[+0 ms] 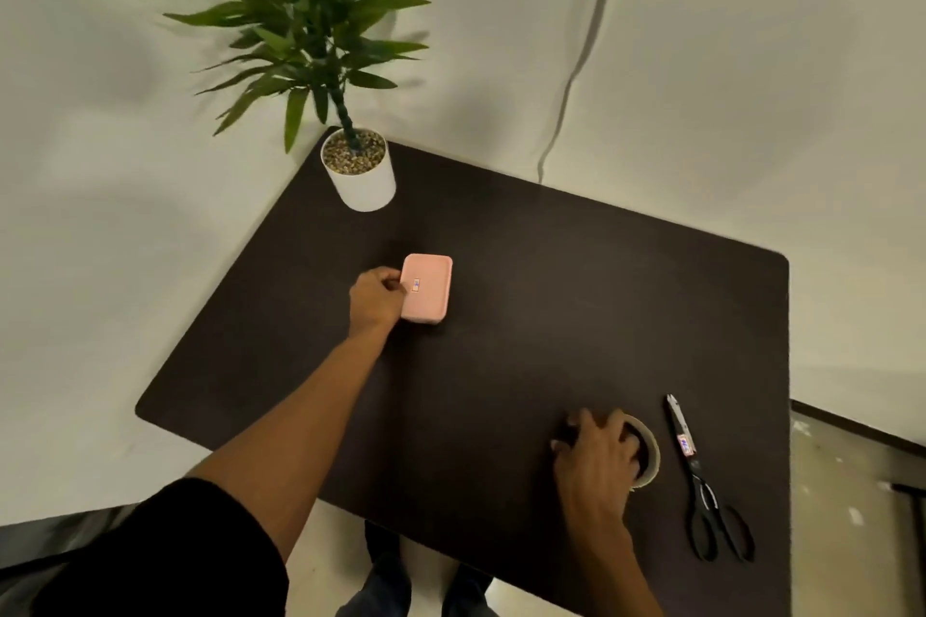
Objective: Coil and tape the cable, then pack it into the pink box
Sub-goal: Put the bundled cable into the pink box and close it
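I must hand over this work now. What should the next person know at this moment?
Left hand: fingers at the left edge of the closed pink box, near the middle of the table.
Right hand: resting on the tape roll at the near right; what lies under the palm is hidden.
Scissors: closed, lying right of the tape roll, untouched.
Cable: not visible, so I cannot tell whether it is coiled, taped or already packed.
Left: find the cable, check the box, finish any missing steps.
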